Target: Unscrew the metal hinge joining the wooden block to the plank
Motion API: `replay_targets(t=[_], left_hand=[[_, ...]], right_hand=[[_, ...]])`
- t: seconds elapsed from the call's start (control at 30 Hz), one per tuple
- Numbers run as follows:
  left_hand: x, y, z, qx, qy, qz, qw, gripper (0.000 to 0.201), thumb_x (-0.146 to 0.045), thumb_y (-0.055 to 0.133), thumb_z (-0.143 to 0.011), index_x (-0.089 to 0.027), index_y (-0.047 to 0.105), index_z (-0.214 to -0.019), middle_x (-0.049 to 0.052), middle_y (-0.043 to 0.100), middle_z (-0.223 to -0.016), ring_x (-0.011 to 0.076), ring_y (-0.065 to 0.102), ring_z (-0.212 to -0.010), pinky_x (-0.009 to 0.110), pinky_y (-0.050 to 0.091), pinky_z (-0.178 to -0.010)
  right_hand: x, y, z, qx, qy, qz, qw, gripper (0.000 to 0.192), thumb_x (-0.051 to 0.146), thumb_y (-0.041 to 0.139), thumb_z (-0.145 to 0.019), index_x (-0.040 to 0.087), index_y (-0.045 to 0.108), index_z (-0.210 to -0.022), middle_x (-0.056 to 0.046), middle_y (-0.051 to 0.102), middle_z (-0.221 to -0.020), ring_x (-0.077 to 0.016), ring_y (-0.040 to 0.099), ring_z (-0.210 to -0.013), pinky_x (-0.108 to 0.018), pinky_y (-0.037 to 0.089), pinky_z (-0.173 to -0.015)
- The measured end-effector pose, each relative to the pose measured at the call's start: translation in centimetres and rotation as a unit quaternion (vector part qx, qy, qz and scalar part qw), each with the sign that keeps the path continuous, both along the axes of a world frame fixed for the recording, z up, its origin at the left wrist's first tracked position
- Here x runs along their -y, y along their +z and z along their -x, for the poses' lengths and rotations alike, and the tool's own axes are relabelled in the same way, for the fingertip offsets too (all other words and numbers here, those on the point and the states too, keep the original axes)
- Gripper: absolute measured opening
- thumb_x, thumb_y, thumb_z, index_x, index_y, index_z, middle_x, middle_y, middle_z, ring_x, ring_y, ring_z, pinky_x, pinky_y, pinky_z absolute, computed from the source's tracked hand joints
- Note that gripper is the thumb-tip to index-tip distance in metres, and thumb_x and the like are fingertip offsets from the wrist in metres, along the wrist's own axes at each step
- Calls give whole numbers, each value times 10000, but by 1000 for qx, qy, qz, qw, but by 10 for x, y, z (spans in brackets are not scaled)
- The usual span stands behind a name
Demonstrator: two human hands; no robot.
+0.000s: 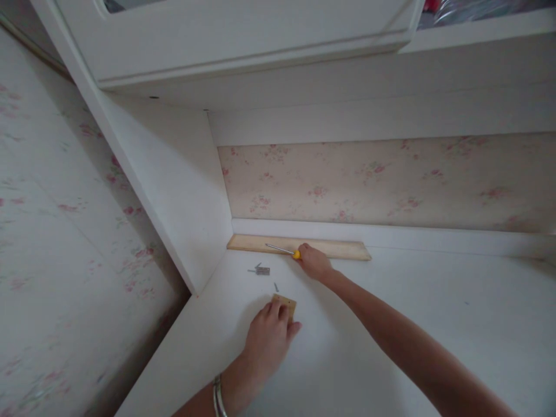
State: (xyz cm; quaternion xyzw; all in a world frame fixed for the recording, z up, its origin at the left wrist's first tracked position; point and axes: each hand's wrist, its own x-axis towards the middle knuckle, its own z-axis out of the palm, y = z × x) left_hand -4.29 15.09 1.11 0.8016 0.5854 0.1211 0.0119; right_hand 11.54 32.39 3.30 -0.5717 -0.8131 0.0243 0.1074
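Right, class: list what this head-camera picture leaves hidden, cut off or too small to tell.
- Small wooden block: mostly covered by the left hand.
- Screwdriver: handle hidden inside the right hand.
- Metal bits on the white desk: too small to identify.
- Upper cupboard: cut off by the top edge.

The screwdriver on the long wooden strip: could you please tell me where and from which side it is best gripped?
Grip the screwdriver by its yellow handle, coming from the right. The thin metal shaft points left along the wooden strip, and the handle end faces the right hand, which already closes on it. The wall behind the strip probably blocks a grip from the back.
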Motion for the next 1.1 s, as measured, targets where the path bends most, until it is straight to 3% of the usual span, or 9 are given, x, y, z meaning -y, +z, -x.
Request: replay_targets(t=[0.1,0.2,0.3,0.47,0.57,0.67,0.8,0.9,1.1], left_hand=[[3,-5,-9,-12,-85,19,996,418,-305,383,-907,-112,525,-1249,160,506,-1307,277,507,-1171,401,458,-965],[-4,-10,-18,-13,-129,26,991,534,-80,364,-824,-36,394,-1356,197,387,-1407,257,371,-1305,360,371,-1064],[-23,-15,-23,10,-120,27,992,635,16,337,-746,-49,368,-1377,178,381,-1416,220,346,-1322,337,337,-1089],[-69,-26,-10,60,-109,-14,992,555,-23,302,-816,-94,419,-1354,125,429,-1398,176,361,-1315,337,318,-1098],[-95,-30,3,81,-54,-20,995,475,-87,329,-851,-115,501,-1293,106,470,-1370,178,400,-1291,341,314,-1097],[-114,-31,8,90,-29,-24,995,442,-126,332,-872,-102,524,-1269,112,488,-1354,172,411,-1282,325,302,-1097],[-125,-31,2,94,-8,-29,995,424,-148,350,-879,-71,532,-1254,134,505,-1333,179,432,-1265,308,296,-1091],[-130,-32,-3,100,7,-29,995,424,-146,355,-881,-56,520,-1261,148,491,-1343,183,427,-1269,302,297,-1087],[-141,-30,-2,153,5,-36,988,375,-146,433,-853,-62,573,-1190,154,540,-1289,204,471,-1226,316,321,-1067]], right_hand=[[34,-4,-28,-37,-11,40,998,387,503,340,-913,171,532,-964,-94,640,-940,-191,600,-815,-266,370,-644],[69,-8,-59,-71,-24,77,994,383,498,311,-920,178,514,-864,-59,643,-792,-152,586,-697,-243,356,-598],[100,-9,-84,-156,-65,114,979,332,484,354,-895,190,476,-801,-43,616,-725,-142,543,-638,-243,341,-578],[133,-4,-111,-235,-139,144,951,228,427,443,-827,201,437,-802,-10,565,-673,-133,499,-596,-243,325,-548],[141,-5,-116,-279,-147,180,932,165,315,469,-779,181,484,-874,-14,578,-696,-128,523,-592,-237,345,-548],[140,-14,-110,-319,-131,176,922,299,250,458,-757,166,531,-1035,-46,626,-834,-129,561,-642,-240,391,-597],[129,-30,-86,-349,-142,147,914,472,210,468,-753,182,469,-1224,-72,629,-1004,-158,595,-826,-263,432,-736],[117,-36,-60,-352,-131,98,922,467,132,470,-710,179,529,-1171,-92,595,-1049,-181,577,-953,-289,410,-861],[105,-40,-4,-385,-113,54,914,314,128,434,-764,138,631,-1009,-127,500,-1158,-170,568,-980,-277,403,-922]])
